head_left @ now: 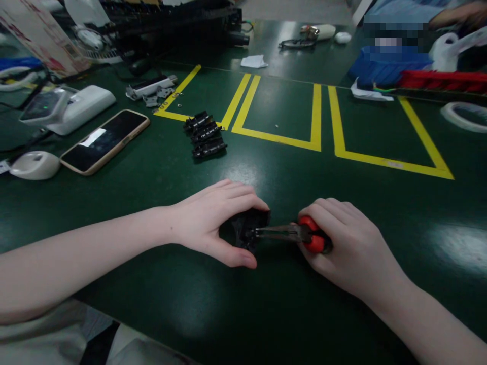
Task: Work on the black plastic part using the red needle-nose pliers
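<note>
My left hand (216,218) grips a small black plastic part (249,225) between thumb and fingers, just above or on the green tabletop. Closed round the red handles of a pair of long-nose pliers (283,233) is my right hand (338,241). The pliers point left, and their tip meets the middle of the black part. What the jaws hold there is too small to make out. Farther back, several similar black plastic parts (205,133) lie in a short row by the yellow tape.
Yellow tape outlines (277,139) mark the green table. At left lie a phone (106,139), a white rounded object (35,165) and a white device (83,107). Grey parts (152,90) sit behind. A tape roll (466,116) and a red strip (445,81) are at right, near another person's arm (456,15).
</note>
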